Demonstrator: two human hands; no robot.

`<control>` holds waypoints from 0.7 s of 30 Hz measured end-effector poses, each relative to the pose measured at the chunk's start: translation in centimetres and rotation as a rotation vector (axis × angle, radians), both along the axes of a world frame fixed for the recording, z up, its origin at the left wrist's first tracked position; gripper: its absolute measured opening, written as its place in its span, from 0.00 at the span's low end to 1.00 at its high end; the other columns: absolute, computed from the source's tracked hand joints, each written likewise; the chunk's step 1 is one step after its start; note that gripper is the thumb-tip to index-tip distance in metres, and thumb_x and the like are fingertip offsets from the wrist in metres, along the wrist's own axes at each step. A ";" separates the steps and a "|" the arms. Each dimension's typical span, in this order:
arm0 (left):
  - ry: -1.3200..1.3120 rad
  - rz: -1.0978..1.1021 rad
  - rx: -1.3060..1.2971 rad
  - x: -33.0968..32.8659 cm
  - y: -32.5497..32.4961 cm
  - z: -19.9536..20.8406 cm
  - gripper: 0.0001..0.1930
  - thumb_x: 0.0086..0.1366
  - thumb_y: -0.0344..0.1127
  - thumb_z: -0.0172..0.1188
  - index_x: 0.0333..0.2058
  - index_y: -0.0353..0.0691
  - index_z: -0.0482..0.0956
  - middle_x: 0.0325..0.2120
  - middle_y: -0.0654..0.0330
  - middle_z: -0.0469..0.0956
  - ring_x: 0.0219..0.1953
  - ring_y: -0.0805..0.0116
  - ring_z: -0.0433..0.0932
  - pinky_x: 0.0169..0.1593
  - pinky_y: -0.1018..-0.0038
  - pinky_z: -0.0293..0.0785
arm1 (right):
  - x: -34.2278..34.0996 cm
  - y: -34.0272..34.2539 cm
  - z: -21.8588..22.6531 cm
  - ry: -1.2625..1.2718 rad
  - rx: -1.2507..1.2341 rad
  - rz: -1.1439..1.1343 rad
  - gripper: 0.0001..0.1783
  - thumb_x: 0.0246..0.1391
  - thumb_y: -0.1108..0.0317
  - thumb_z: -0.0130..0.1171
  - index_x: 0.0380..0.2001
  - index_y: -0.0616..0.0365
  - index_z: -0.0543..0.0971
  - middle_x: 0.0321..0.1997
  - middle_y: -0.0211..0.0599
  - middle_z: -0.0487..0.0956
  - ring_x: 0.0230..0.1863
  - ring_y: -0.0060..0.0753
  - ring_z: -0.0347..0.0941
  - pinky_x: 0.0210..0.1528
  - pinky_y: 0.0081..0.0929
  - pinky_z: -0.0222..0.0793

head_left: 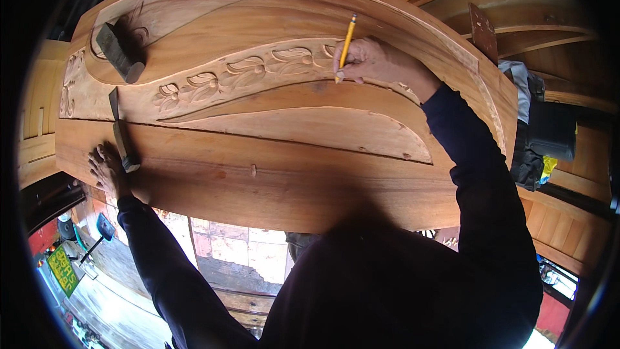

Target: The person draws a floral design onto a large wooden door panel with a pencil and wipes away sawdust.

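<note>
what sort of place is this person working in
Probably a woodcarving workshop: a large carved wooden panel, a chisel-like tool lying on it, and a yellow pencil in the right hand.

One sign with clear lettering: green panel [62, 270], lower left of frame, roughly four-sided, tilted. Bold yellow characters on it, at least two rows, slanting with the panel. Small and bent near the fisheye rim, so I can't give firm wording. It stands just below and left of a dark paddle-shaped thing on a stalk [105, 226]. Yellow pencil [349, 37], upper centre: any print too small to read. Bright yellow piece [549, 167], right side of frame: can't tell whether it carries print.
</note>
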State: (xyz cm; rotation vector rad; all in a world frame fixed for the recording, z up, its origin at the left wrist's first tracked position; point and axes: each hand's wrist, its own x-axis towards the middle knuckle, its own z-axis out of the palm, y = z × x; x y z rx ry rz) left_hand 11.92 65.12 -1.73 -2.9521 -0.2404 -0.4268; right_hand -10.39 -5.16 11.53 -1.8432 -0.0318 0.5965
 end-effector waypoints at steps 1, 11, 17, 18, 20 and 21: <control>0.000 -0.003 -0.004 0.0 0.5 0.1 0.30 0.79 0.61 0.34 0.70 0.57 0.66 0.74 0.50 0.58 0.73 0.38 0.59 0.68 0.30 0.57 | 0.8 0.7 -0.4 -0.003 0.002 0.005 0.04 0.64 0.73 0.62 0.39 0.59 0.78 0.33 0.29 0.79 0.28 0.17 0.70 0.30 0.19 0.67; -0.010 -0.044 0.060 0.7 1.6 -1.4 0.30 0.79 0.63 0.33 0.69 0.58 0.67 0.75 0.50 0.57 0.74 0.38 0.56 0.68 0.28 0.54 | -1.9 -1.3 0.9 0.011 -0.161 -0.023 0.04 0.63 0.71 0.62 0.38 0.57 0.77 0.30 0.27 0.78 0.26 0.17 0.69 0.29 0.20 0.65; -0.039 -0.096 0.231 1.0 4.3 -1.3 0.28 0.80 0.58 0.33 0.69 0.54 0.67 0.73 0.47 0.59 0.74 0.40 0.58 0.70 0.36 0.57 | -6.4 -4.6 1.8 0.052 -0.133 -0.198 0.04 0.64 0.75 0.59 0.40 0.61 0.77 0.32 0.32 0.80 0.27 0.18 0.70 0.30 0.19 0.66; -0.023 -0.112 0.300 1.2 4.1 -1.4 0.28 0.80 0.57 0.34 0.69 0.52 0.67 0.73 0.45 0.60 0.73 0.40 0.59 0.71 0.38 0.57 | -7.1 -5.2 1.6 0.053 -0.137 -0.208 0.04 0.64 0.75 0.59 0.40 0.61 0.77 0.32 0.32 0.80 0.27 0.18 0.70 0.30 0.19 0.66; -0.024 -0.151 0.334 1.3 3.1 -1.8 0.26 0.80 0.53 0.36 0.67 0.48 0.68 0.70 0.41 0.63 0.72 0.40 0.62 0.71 0.42 0.60 | -8.4 -6.3 1.5 0.071 -0.109 -0.241 0.04 0.64 0.76 0.59 0.41 0.62 0.76 0.32 0.33 0.80 0.28 0.18 0.70 0.31 0.20 0.66; -0.025 -0.160 0.327 1.4 2.6 -1.9 0.26 0.80 0.53 0.36 0.67 0.48 0.68 0.70 0.41 0.63 0.72 0.40 0.62 0.71 0.42 0.60 | -9.1 -6.7 1.5 0.072 -0.115 -0.250 0.04 0.64 0.76 0.59 0.41 0.62 0.76 0.32 0.33 0.80 0.28 0.18 0.70 0.31 0.20 0.66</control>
